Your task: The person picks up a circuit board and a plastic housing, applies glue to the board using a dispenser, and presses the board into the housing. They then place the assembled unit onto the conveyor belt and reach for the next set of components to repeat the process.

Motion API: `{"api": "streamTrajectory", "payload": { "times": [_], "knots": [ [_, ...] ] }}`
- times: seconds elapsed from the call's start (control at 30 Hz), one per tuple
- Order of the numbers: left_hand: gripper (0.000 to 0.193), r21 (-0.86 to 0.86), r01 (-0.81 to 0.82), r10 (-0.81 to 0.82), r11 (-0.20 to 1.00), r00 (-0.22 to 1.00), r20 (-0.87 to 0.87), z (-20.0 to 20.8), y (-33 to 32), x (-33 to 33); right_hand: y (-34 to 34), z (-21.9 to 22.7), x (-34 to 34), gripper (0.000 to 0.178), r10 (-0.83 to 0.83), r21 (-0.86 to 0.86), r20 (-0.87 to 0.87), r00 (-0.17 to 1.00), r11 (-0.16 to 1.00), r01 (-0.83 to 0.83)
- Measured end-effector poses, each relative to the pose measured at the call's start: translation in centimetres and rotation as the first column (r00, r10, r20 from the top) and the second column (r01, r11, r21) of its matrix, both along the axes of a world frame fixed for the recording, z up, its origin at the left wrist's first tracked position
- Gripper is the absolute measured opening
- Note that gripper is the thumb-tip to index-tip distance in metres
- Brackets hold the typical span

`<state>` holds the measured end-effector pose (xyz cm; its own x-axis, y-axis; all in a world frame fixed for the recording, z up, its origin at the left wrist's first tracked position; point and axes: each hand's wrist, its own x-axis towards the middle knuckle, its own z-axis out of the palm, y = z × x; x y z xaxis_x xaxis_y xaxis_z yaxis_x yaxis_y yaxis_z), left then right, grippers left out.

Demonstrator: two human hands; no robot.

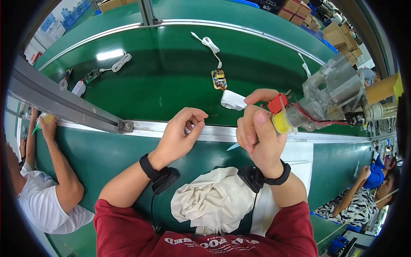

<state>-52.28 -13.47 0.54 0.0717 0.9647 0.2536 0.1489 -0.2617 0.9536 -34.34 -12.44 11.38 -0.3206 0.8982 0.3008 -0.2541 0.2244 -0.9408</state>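
My left hand hovers over the bench's metal edge, fingers loosely bent and apart, with nothing seen in it. My right hand is closed, its index finger stretched toward a white rounded plastic housing. Red wires join that housing to a small circuit board, from which a white cable runs. In front of the right hand is the yellow collar of a grey tubular tool with a red block and translucent lumps; whether the fingers grip it is hidden. A pale blue pointed tip shows beside the lower fingers.
Farther left on the green surface lie another circuit board and white housing. A metal post rises at left. Cream cloth lies before me. People work at left and right; the left one holds a bottle.
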Motion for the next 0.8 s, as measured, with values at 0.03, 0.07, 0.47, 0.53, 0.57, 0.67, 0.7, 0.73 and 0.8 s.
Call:
{"api": "streamTrajectory", "payload": {
  "times": [0.03,0.07,0.47,0.53,0.57,0.67,0.7,0.73,0.8],
  "knots": [
    [0.018,0.005,0.000,0.000,1.000,1.000,0.006,-0.1,0.0,-0.1,0.0,0.0,-0.1,0.035,0.001,-0.001,0.002,1.000,1.000,-0.001],
    [0.018,0.004,-0.001,0.001,1.000,1.000,0.008,-0.1,0.1,-0.2,-0.1,0.0,-0.2,0.035,-0.008,0.009,0.003,1.000,1.000,0.008],
    [0.014,0.025,0.064,-0.063,0.998,0.996,-0.057,0.8,-0.2,-1.1,-0.4,0.8,-1.1,0.033,-0.007,0.046,0.002,1.000,0.999,0.007],
    [0.013,0.034,0.068,-0.065,0.997,0.996,-0.065,0.9,-0.3,-1.4,-0.4,0.8,-1.4,0.033,-0.004,0.049,0.005,1.000,0.999,0.004],
    [0.012,0.038,0.070,-0.067,0.997,0.995,-0.069,1.0,-0.3,-1.5,-0.4,0.9,-1.5,0.033,-0.005,0.050,0.006,1.000,0.999,0.004],
    [0.012,0.027,0.070,-0.068,0.997,0.996,-0.058,1.0,-0.4,-1.7,-0.6,1.1,-1.6,0.033,-0.010,0.039,0.009,1.000,0.999,0.010],
    [0.011,0.021,0.071,-0.069,0.997,0.996,-0.053,0.9,-0.4,-1.8,-0.6,1.0,-1.7,0.033,-0.012,0.040,0.008,1.000,0.999,0.012],
    [0.011,0.022,0.073,-0.071,0.997,0.996,-0.054,0.9,-0.4,-1.9,-0.6,0.9,-1.8,0.032,-0.008,0.050,0.003,1.000,0.999,0.008],
    [0.011,0.032,0.074,-0.072,0.997,0.995,-0.062,0.8,-0.5,-2.0,-0.6,0.7,-1.8,0.032,0.000,0.072,-0.005,1.000,0.997,0.000]
  ]
}}
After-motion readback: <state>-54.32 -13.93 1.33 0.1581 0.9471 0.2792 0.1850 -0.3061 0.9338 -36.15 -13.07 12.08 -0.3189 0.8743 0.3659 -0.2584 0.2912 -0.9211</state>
